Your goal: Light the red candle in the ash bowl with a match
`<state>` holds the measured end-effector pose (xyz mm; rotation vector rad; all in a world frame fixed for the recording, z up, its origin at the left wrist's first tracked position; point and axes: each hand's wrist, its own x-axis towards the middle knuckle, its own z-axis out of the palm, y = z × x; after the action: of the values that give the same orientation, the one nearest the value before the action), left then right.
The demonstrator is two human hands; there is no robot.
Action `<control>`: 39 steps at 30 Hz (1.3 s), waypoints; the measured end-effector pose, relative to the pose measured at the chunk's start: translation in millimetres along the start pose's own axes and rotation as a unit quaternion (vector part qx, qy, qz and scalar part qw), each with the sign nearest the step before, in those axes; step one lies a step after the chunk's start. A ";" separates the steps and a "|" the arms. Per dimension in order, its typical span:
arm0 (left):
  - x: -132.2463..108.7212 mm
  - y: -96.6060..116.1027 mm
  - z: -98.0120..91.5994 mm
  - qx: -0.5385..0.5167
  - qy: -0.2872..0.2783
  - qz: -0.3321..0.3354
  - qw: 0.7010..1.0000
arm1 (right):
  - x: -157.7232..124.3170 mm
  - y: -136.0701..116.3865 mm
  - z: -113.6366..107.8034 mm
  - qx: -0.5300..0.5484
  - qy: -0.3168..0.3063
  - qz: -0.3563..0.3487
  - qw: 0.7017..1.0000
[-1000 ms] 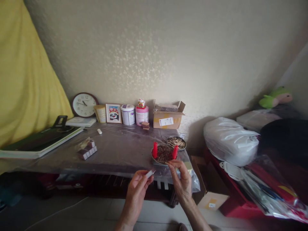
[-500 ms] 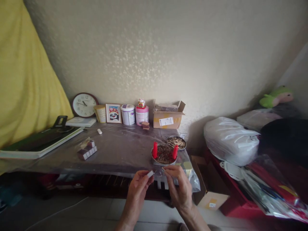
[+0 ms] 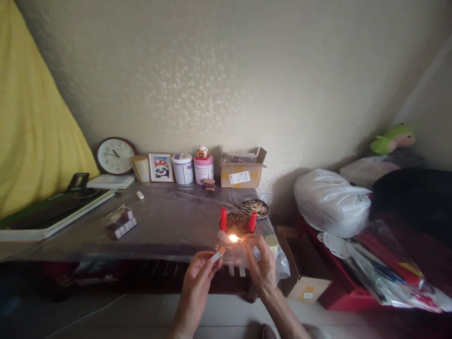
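A small matchbox (image 3: 217, 256) is pinched in my left hand (image 3: 199, 273), just in front of the table edge. My right hand (image 3: 260, 263) pinches a match (image 3: 240, 239) that burns with a bright flame (image 3: 233, 238) at its left end. Behind the flame is a round tin (image 3: 238, 220) filled with dark grainy matter. Two red candles (image 3: 223, 219) stand upright in it, one at the left and one at the right (image 3: 253, 221); the flame touches neither. Behind the tin, a round dish (image 3: 254, 207) holds many matchsticks.
Several small matchboxes (image 3: 122, 227) lie on the left of the plastic-covered table (image 3: 169, 221). Along the wall are a clock (image 3: 116, 156), a picture frame (image 3: 161, 167), canisters (image 3: 182, 168) and a cardboard box (image 3: 242, 172). An open carton (image 3: 307, 282) sits on the floor at right.
The match in my right hand has caught fire and sits a little further from the matchbox. The whole view has shifted slightly.
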<state>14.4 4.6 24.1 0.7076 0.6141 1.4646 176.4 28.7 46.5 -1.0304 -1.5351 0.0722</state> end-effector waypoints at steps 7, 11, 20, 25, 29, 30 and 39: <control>1.8 0.4 -6.9 -0.009 0.029 0.004 1.000 | -1.7 -4.7 -1.4 0.079 0.006 0.136 0.987; 2.5 0.5 -7.6 -0.009 0.038 -0.001 0.999 | 1.0 -6.3 -2.6 0.149 0.014 0.213 0.965; 4.1 0.2 -7.7 -0.004 0.037 -0.007 0.999 | 3.3 -9.6 -1.4 0.224 0.024 0.253 0.941; 4.3 1.2 -6.6 -0.005 0.033 -0.006 0.999 | 2.8 -9.9 -1.7 0.239 0.030 0.261 0.935; 3.0 1.0 -7.6 -0.007 0.029 -0.010 1.000 | 5.1 -9.3 -2.0 0.221 0.044 0.250 0.942; 2.5 0.8 -8.0 -0.006 0.029 -0.012 0.999 | 5.8 -8.9 -2.2 0.221 0.049 0.247 0.942; 2.6 0.3 -6.8 -0.009 0.041 -0.022 0.999 | 15.0 -1.8 -12.2 0.231 0.064 0.251 0.938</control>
<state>9.1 7.5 20.0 0.6188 0.6745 1.4633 187.3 31.1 62.4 -0.9938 -1.0337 0.6786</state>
